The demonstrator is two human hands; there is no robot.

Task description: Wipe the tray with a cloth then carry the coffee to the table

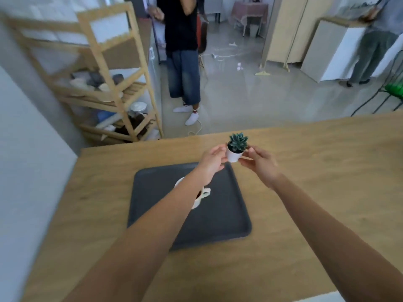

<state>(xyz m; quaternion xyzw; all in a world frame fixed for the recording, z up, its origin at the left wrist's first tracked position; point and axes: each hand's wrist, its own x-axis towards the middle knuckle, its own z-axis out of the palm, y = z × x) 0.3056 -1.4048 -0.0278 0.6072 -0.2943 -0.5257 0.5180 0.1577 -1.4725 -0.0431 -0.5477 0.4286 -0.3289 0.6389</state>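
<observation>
Left hand [212, 159] and right hand [260, 163] both clamped on small white potted succulent [235, 149], above dark grey tray [220, 214] on wooden desk [305, 192]. No legible writing.

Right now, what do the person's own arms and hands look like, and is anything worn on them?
Both forearms are bare, with no sleeves in view. The left hand and right hand wear no gloves. No watch, ring or bracelet shows on either, though the picture is somewhat blurred.
</observation>
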